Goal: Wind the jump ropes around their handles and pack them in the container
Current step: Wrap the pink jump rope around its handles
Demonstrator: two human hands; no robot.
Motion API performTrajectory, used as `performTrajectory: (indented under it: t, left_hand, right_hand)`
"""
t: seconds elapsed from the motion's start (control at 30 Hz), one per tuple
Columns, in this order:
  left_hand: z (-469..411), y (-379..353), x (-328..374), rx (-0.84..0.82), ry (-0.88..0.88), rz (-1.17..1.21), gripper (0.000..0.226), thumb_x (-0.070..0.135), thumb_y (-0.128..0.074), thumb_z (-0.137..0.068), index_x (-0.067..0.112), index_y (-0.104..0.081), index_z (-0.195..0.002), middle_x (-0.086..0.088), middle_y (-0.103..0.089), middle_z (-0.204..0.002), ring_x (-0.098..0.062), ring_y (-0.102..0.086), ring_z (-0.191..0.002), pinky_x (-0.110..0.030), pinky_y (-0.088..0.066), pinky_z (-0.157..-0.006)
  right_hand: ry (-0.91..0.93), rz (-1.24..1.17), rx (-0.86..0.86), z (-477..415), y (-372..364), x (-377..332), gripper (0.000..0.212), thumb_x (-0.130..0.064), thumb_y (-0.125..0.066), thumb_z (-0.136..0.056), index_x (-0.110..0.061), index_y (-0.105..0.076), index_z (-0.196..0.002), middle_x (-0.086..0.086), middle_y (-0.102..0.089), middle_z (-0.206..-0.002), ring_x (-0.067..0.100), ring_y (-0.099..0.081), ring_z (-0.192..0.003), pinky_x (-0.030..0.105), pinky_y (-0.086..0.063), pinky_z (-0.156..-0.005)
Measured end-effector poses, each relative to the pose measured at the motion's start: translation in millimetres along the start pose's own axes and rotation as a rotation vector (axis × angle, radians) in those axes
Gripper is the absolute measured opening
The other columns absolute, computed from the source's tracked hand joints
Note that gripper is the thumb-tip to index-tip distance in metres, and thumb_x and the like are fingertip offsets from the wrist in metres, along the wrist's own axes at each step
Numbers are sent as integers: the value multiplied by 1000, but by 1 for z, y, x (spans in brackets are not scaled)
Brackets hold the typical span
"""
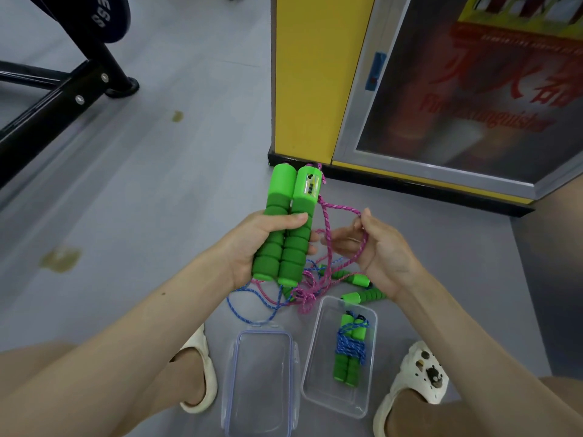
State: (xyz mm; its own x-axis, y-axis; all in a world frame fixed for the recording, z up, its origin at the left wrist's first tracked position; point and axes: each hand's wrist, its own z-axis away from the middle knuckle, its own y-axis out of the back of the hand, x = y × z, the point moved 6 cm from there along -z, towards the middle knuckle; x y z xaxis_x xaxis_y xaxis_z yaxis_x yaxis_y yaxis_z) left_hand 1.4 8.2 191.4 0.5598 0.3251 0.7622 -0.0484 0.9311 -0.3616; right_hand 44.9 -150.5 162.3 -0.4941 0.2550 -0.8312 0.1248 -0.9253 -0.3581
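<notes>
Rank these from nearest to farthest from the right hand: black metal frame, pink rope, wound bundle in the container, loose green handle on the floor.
1. pink rope, pinched in the right hand itself.
2. loose green handle, on the floor just below that hand.
3. wound bundle, lower, inside the container.
4. black metal frame, far off at upper left.

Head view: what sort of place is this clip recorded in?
Probably a gym or fitness room: a black steel equipment frame stands on the grey floor, a fire extinguisher cabinet sits in the yellow wall, and there are green-handled jump ropes.
</notes>
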Motion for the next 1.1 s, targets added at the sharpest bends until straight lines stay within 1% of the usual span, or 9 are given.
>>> performTrajectory:
  t: [0.13, 0.3, 0.43, 0.53, 0.6, 0.7, 0.83, 1.0, 1.1]
  left_hand:
    - [1, -2, -1, -30, -15, -48, 31, 20, -66, -72, 10, -65, -101, -14, -73, -93, -22, -70, -73, -35, -59, -66]
    - [2, -2, 0, -16, -35, -68, 30, 19, -67, -74, 10, -64, -101, -16, -72, -94, -24, -70, -73, -36, -58, -67]
    - [2, -3, -2, -2, -43, -95, 19, 13, -63, -84, 7, -64, -102, -19, -71, -96, -26, -70, -73, -37, -59, -67]
    - [1, -4, -3, 14, -52, -108, 19, 13, -63, -86, 6, -65, -104, -18, -72, -95, -25, -70, -73, -36, -59, -67]
    - [1, -3, -1, 38, -59, -85, 18, 13, -63, -85, 8, -65, -102, -16, -72, -92, -23, -70, -71, -35, -59, -64]
    - [1, 0, 1, 67, -46, -33, 17, 14, -62, -86, 9, -64, -102, -13, -73, -88, -21, -71, -70, -35, -59, -60]
    - [1, 2, 4, 100, -51, -20, 24, 14, -62, -87, 5, -62, -110, -12, -73, -87, -21, -71, -69, -34, -58, -60]
    - [2, 4, 5, 113, -60, -17, 26, 14, -62, -88, 4, -61, -112, -14, -72, -89, -21, -70, -69, -33, -58, -60]
    - [1, 4, 5, 116, -61, -1, 22, 13, -62, -88, 5, -61, -108, -13, -73, -86, -21, -70, -68, -32, -59, -58]
  right_hand:
    - [-80, 59, 101, 4, 5, 4, 10, -15, -39, -101, -14, -46, -108, 16, -67, -78, 28, -65, -57, 33, -54, -50]
    - [-74, 177, 126, 6, 5, 1, 22, 7, -39, -96, -7, -54, -89, 12, -61, -80, 15, -58, -41, 20, -46, -36]
    - [-97, 381, 151, 4, 7, 10, 20, 0, -43, -97, -8, -61, -96, 15, -61, -78, 11, -48, -36, 19, -35, -32]
    - [-114, 339, 93, 3, 3, 12, 18, -19, -52, -97, -4, -52, -106, 15, -66, -73, 14, -44, -37, 19, -30, -31]
    - [-118, 422, 26, 3, 0, 12, 31, -33, -58, -92, -5, -50, -104, 16, -70, -79, 14, -42, -40, 19, -30, -32]
    - [-40, 622, -92, 7, -9, 12, 28, -25, -61, -91, 3, -60, -94, 14, -72, -79, 12, -33, -43, 19, -25, -35]
    - [81, 609, -100, 9, -14, 8, 32, -26, -48, -98, -3, -69, -90, 12, -70, -72, 11, -30, -41, 17, -24, -37]
    - [109, 594, -58, 7, -13, 8, 29, -29, -46, -98, -19, -72, -92, 14, -44, -70, 14, -35, -51, 22, -34, -44]
    - [129, 571, -4, 3, -9, 9, 23, -19, -49, -98, -21, -71, -93, 15, -58, -95, 11, -54, -70, 33, -54, -79]
